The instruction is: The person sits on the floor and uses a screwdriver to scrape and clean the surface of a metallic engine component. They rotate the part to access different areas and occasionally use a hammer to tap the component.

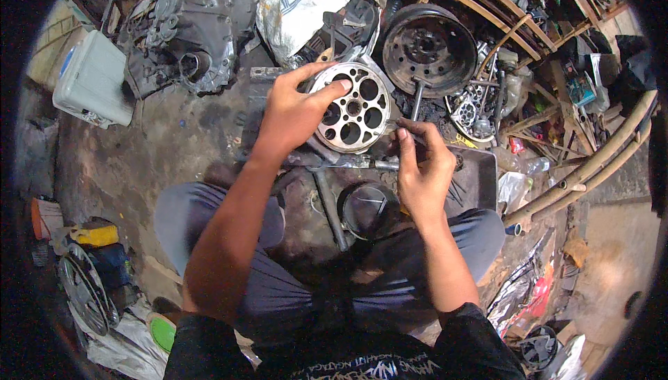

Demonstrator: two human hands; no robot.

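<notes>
My left hand (pixel 296 112) is closed on a round silver metal clutch disc (pixel 354 106) with several large round holes. The thumb lies across its face, and the other fingers go behind the rim. Beside the disc's lower right edge is my right hand (pixel 426 178), its thumb and forefinger pinched together. A small dark thing shows at those fingertips, too small to name. Below the disc, a dark metal bar (pixel 330 209) and a round black dish (pixel 367 211) lie on the ground between my legs.
A gearbox casing (pixel 209 28) sits at the far left, near a grey plastic box (pixel 97 84). Behind the disc is a black wheel rim (pixel 435 49), with metal parts (pixel 476 112) to its right. A grey tray (pixel 483 178) and bamboo poles (pixel 584 164) lie on the right.
</notes>
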